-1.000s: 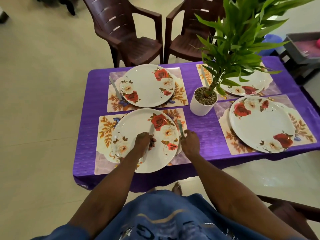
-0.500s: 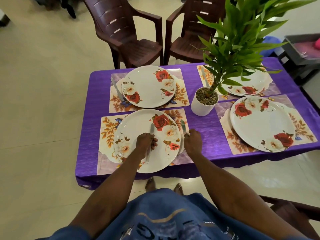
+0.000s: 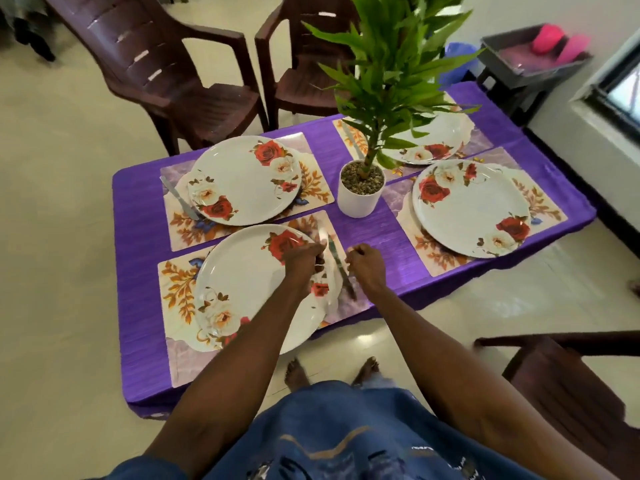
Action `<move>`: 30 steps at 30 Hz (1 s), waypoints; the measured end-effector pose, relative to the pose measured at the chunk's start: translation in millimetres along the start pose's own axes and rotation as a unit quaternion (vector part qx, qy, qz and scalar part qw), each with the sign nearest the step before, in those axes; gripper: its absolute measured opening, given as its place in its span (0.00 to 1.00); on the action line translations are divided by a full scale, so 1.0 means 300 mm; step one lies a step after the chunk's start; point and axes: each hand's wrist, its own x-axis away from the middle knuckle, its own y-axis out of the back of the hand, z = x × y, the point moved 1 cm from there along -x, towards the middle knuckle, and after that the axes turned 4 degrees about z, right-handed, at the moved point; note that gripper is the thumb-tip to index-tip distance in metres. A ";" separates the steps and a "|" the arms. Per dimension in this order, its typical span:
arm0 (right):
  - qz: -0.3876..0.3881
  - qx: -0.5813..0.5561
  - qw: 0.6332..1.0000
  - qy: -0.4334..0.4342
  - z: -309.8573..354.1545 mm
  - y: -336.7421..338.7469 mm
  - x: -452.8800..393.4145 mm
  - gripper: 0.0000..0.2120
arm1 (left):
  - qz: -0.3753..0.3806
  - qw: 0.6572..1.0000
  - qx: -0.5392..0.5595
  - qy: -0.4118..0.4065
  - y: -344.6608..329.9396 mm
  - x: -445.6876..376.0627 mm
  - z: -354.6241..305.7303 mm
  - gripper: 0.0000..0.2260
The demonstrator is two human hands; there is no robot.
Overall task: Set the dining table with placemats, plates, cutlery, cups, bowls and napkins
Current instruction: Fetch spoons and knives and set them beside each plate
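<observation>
Four placemats and plates were down, a knife (image 3: 341,268) lay right of the near-left plate (image 3: 242,289), left hand (image 3: 304,259) clamped a blurry utensil, right hand (image 3: 367,266) curled empty; cups, bowls, napkins still missing.

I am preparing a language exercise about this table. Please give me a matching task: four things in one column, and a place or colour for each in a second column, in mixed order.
Things:
1. tablecloth
2. plant pot
3. chairs
4. knife

Descriptions:
a. white, in the middle of the table
b. dark brown, on the far side of the table
c. purple
d. lying on the placemat between the left hand and the right hand

Pairs: 1-c, 2-a, 3-b, 4-d
</observation>
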 end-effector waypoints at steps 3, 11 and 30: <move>0.039 -0.110 0.993 -0.032 0.016 0.086 -0.019 0.12 | 0.027 0.998 -0.043 -0.031 -0.107 -0.001 -0.009 0.10; 0.092 -0.072 0.993 -0.020 -0.029 0.419 -0.106 0.10 | 0.023 0.994 -0.077 -0.072 -0.517 -0.042 0.044 0.13; -0.099 -0.080 0.988 -0.083 -0.193 1.411 -0.575 0.13 | 0.026 0.975 -0.199 -0.098 -1.383 -0.180 0.112 0.08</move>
